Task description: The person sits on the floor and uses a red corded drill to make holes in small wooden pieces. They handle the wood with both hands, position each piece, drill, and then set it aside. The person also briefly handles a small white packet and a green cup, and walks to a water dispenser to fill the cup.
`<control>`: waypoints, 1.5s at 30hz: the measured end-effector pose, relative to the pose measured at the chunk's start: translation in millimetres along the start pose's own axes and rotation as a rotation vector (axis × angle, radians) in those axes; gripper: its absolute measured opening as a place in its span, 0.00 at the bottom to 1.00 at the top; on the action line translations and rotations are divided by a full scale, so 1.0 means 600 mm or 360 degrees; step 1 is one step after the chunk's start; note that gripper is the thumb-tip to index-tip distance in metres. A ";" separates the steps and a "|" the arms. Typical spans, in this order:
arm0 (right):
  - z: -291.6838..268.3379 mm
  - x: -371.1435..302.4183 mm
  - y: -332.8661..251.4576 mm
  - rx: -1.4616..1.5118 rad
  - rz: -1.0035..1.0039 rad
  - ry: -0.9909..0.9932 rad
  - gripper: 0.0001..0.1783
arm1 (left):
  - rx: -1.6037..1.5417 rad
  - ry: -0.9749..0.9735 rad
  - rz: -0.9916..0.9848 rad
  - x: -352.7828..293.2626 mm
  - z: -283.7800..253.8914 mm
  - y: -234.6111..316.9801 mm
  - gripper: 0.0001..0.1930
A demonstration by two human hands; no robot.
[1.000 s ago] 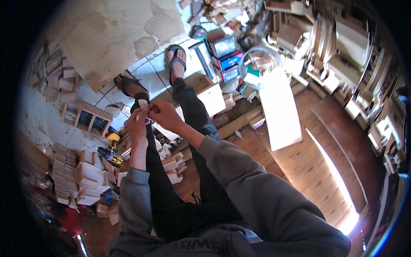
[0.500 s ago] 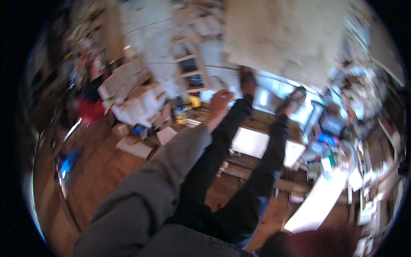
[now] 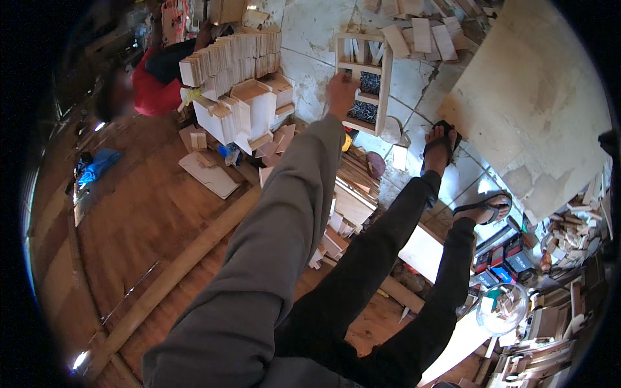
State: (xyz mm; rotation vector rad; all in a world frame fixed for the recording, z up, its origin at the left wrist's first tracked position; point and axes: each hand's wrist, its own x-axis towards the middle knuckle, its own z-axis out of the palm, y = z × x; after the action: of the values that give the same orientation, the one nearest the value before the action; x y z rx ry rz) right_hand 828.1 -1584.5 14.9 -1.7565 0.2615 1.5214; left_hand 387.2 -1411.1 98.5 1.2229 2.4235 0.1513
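Note:
My left hand (image 3: 341,95) reaches to the near-left side of a wooden tray (image 3: 386,84) divided into compartments. Its fingers are curled together over a compartment's edge; what they hold, if anything, is too small to make out. Small dark nails (image 3: 370,83) fill the compartment beside the fingers, and more nails (image 3: 362,111) lie in the one nearer me. Light wood strips (image 3: 359,50) stick up in the far compartment. My right hand is out of view.
Stacked wooden pieces (image 3: 229,58) and white box parts (image 3: 217,119) stand left of the tray. A large board (image 3: 537,97) lies at right, past my sandalled feet (image 3: 440,145). A clear round tub (image 3: 501,310) sits at lower right. Another person in red (image 3: 155,90) is at upper left.
The view has swung, so the tray now sits further right and shows sharply. My left hand has moved from beyond my knees to the tray's edge.

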 end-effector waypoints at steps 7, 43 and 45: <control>-0.094 0.122 0.138 0.0096 0.0040 0.0116 0.32 | 0.0253 0.0115 0.0124 0.165 0.041 -0.060 0.17; 0.233 -0.738 -0.641 -0.1784 -0.1208 -0.1905 0.28 | -0.1419 -0.0150 0.0256 -0.118 -0.417 0.263 0.14; 0.237 -0.828 -0.705 -0.1928 -0.1448 -0.1935 0.27 | -0.1441 0.0034 0.0472 -0.093 -0.589 0.324 0.15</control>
State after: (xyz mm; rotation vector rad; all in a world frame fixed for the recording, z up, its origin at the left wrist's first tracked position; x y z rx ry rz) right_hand 850.1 -1366.9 645.9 -0.9249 -2.0678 1.7156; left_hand 414.6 -1305.4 490.6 1.0906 1.7779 1.1916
